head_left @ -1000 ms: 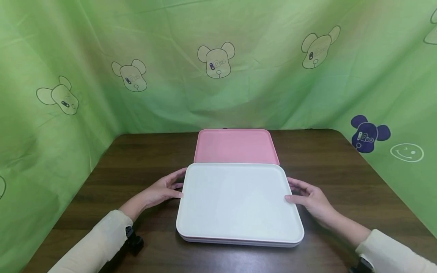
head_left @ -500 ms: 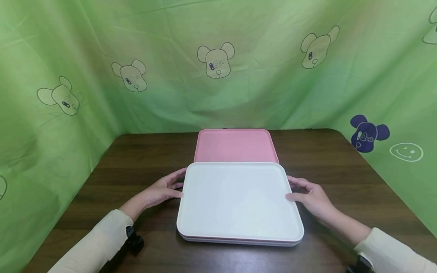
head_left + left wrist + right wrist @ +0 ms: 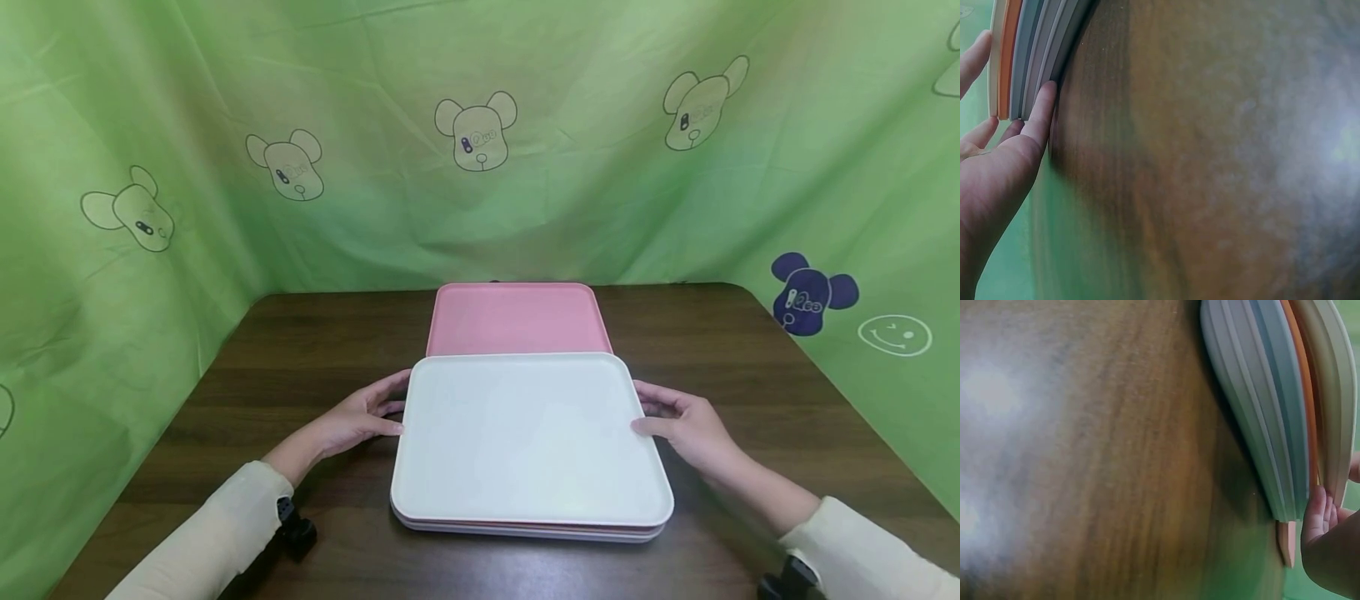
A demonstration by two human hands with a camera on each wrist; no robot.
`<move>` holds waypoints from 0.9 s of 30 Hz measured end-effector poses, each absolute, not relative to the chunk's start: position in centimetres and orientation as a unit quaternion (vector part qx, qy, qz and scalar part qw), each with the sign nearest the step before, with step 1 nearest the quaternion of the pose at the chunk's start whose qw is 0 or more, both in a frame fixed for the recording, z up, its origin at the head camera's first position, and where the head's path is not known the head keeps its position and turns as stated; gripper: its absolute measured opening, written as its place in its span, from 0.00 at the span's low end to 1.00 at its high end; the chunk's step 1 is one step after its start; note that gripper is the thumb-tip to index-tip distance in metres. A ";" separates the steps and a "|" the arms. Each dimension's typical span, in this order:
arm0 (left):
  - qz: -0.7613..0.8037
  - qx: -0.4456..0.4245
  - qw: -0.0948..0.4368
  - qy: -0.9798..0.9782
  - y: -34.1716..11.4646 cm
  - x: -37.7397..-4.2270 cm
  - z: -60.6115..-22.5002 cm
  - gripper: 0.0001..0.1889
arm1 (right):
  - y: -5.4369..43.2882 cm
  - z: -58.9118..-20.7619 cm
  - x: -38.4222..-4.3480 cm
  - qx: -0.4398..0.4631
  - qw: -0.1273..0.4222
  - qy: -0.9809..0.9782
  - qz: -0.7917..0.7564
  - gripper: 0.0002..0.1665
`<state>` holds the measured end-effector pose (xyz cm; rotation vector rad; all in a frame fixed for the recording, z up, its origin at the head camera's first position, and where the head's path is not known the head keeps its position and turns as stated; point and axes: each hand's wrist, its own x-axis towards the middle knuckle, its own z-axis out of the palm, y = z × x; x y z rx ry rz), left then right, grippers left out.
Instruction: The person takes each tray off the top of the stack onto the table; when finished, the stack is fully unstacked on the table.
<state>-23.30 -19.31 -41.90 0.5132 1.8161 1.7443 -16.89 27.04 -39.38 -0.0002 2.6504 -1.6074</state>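
A white rectangular tray (image 3: 525,442) tops a stack of several trays, with an orange tray (image 3: 1304,381) under it and blue-grey ones (image 3: 1025,56) below. My right hand (image 3: 693,429) pinches the white tray's right edge, thumb on the rim and fingers underneath. In the right wrist view that side of the tray is raised, with a narrow gap above the orange tray. My left hand (image 3: 348,425) holds the stack's left side, its thumb at the top rim and a finger against the lowest trays.
Behind the stack, a pink tray (image 3: 521,321) lies on the dark wooden table (image 3: 322,333), its near part hidden by the white tray. A green curtain (image 3: 480,217) with bear-head prints hangs around the table's back and sides.
My right hand has moved slightly up and to the right, and the white tray's right side has risen a little with it. My left hand has stayed put.
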 end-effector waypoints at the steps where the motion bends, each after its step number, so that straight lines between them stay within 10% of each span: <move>1: 0.650 0.192 0.282 0.678 -19.3 -23.3 -41.9 0.48 | 27.1 -39.3 -16.9 -0.001 0.023 0.852 -0.523 0.36; 27: 0.650 0.195 0.288 0.675 -19.2 -23.2 -41.9 0.50 | 27.7 -38.8 -17.2 0.035 0.102 0.814 -0.571 0.40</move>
